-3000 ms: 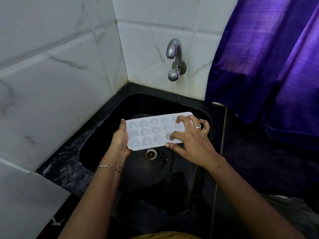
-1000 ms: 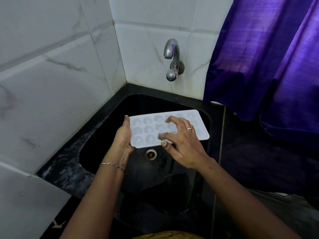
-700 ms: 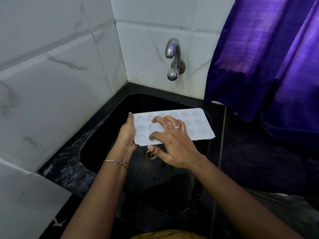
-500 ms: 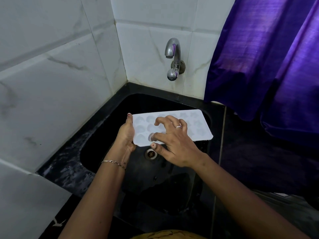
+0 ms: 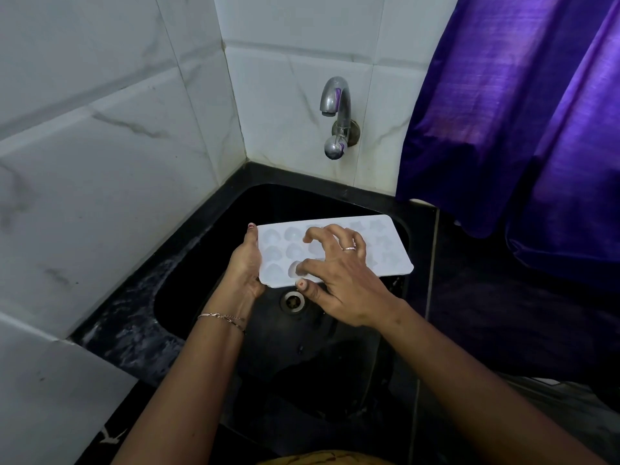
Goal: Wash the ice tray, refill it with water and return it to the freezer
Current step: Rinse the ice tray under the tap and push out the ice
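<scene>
L hand (image 5: 244, 263) grips tray (image 5: 385, 250) end over sink (image 5: 201, 283); R hand (image 5: 342, 280) fingers curled into cells, thumb under edge. Tap (image 5: 335, 109) off. Wash stage; refill + freezer left.

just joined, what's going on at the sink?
A person is holding a white ice tray flat over a black sink, above the drain. The left hand grips the tray's left end. The right hand has curled fingers set into the cups and its thumb at the near edge, as if scrubbing. No water shows at the tap.
</scene>
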Demonstrator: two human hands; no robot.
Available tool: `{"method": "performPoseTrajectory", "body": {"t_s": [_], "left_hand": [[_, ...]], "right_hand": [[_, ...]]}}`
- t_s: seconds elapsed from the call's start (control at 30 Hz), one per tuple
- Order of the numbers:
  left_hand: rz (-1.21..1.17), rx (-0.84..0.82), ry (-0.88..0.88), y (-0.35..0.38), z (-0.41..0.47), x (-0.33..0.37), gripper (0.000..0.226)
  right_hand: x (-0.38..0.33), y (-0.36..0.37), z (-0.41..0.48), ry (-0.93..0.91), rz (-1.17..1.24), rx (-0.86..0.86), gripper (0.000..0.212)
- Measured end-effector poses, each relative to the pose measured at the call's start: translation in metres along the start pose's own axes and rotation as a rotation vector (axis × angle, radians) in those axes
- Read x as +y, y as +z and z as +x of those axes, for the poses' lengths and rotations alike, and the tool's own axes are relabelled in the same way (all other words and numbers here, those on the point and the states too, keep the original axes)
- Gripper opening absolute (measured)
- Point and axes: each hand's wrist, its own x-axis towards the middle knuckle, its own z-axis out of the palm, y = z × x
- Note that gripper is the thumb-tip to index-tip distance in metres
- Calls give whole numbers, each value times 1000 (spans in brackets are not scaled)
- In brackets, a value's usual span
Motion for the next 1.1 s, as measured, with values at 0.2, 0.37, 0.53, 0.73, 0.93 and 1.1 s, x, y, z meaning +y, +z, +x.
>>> {"method": "performPoseTrajectory", "body": {"t_s": [0.2,0.37,0.53,0.73,0.93,1.1], "left_hand": [[-8,35,-2,-1,-1,3,44],[-16,30,-33,1,-2,0,50],[-32,27,-55,-1,-3,-2,48],[-7,27,-52,-4,-2,-2,53],[20,52,-53,-6,-2,-2,52],[1,54,-20,-4,-3,-5,48]], "right_hand": [[-14,-6,3,-28,102,-10,70],[-25,5,13,-100,-100,-112,60],[-24,6,12,-113,-90,-103,52],[-26,11,12,-46,-51,-36,56],[-25,9,12,-114,-114,-103,50],[-21,15,9,-100,-38,-100,44]]}}
